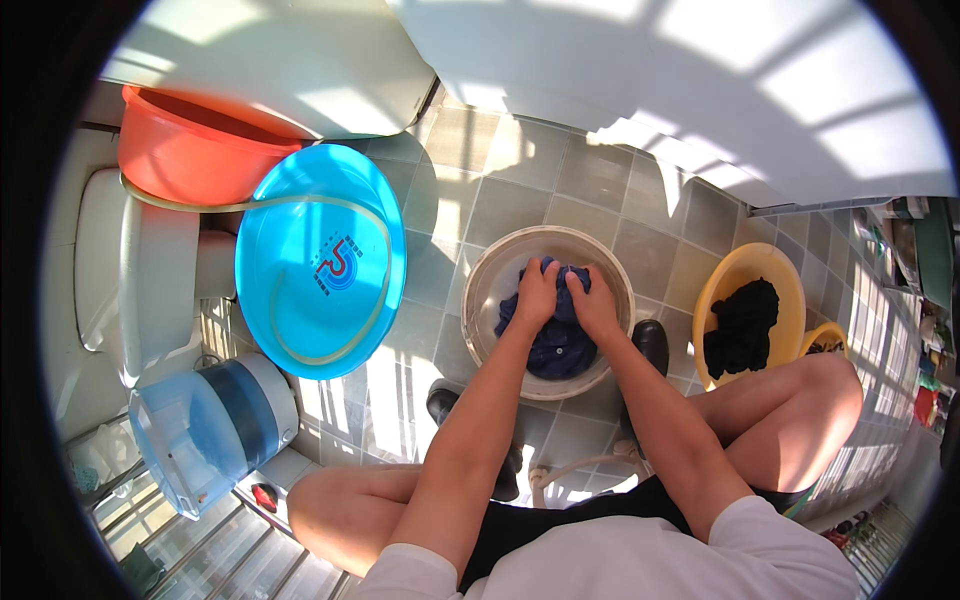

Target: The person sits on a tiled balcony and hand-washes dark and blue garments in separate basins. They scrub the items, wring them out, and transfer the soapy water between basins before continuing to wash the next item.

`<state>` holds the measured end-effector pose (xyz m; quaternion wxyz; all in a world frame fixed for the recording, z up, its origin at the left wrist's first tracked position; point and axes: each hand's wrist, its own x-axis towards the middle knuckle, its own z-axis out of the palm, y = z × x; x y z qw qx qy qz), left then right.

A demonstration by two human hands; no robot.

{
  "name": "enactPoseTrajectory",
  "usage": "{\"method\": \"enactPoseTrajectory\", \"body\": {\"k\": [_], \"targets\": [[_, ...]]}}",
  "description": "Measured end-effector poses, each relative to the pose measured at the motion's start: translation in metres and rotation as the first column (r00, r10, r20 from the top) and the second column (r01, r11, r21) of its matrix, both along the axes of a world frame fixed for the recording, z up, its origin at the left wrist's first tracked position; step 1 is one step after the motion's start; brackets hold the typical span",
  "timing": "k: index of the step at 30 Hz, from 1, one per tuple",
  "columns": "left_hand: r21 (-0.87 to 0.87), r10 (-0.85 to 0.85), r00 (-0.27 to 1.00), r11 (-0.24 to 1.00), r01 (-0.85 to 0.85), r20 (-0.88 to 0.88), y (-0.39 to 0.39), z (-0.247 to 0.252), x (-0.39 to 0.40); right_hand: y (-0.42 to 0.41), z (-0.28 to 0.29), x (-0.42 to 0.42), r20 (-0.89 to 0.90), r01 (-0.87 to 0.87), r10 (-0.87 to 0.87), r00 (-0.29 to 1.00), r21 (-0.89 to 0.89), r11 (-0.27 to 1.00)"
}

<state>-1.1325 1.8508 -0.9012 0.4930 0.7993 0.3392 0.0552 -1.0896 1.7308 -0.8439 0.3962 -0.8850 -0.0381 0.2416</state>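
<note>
A dark blue garment [561, 351] lies bunched in a round whitish basin [624, 289] on the floor before me. One small pale button shows on the cloth. My left hand [537, 291] grips a raised fold of it, thumb toward the middle. Close beside it, my right hand [594, 301] holds the same bunch from the other side. The fingertips of both hands are partly hidden by the cloth. Whether there is water under the garment, I cannot tell.
At right, a yellow basin [711, 300] holds black cloth [742, 328], beside a smaller yellow container [826, 332]. A blue basin [322, 169] leans at left with a hose [315, 199] across it, near an orange tub [195, 165]. A translucent blue container [187, 435] stands lower left.
</note>
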Motion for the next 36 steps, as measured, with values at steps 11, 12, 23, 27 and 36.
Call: {"method": "enactPoseTrajectory", "body": {"k": [11,12,23,27,36], "targets": [[-0.112,0.143,0.963,0.979,-0.172,-0.228,0.002,-0.044,0.024,0.02,-0.051,0.0,0.049,0.306,-0.332,0.942,0.278,0.91],[-0.422,0.234,0.936,0.844,-0.33,-0.264,0.018,-0.049,0.019,0.032,-0.037,-0.009,-0.018,0.254,-0.259,0.966,0.279,0.926],[-0.891,0.374,0.888,0.256,-0.375,-0.266,0.014,0.004,-0.01,0.041,0.015,-0.039,0.101,0.052,-0.068,0.993,0.15,0.987],[-0.683,0.466,0.86,0.56,-0.469,-0.208,-0.015,0.004,0.006,0.026,-0.031,0.018,-0.084,0.082,-0.074,0.994,0.096,0.992],[-0.68,0.244,0.915,0.613,-0.401,-0.32,-0.015,0.057,0.025,0.008,-0.048,0.026,-0.086,0.167,-0.159,0.984,0.092,0.982]]}}
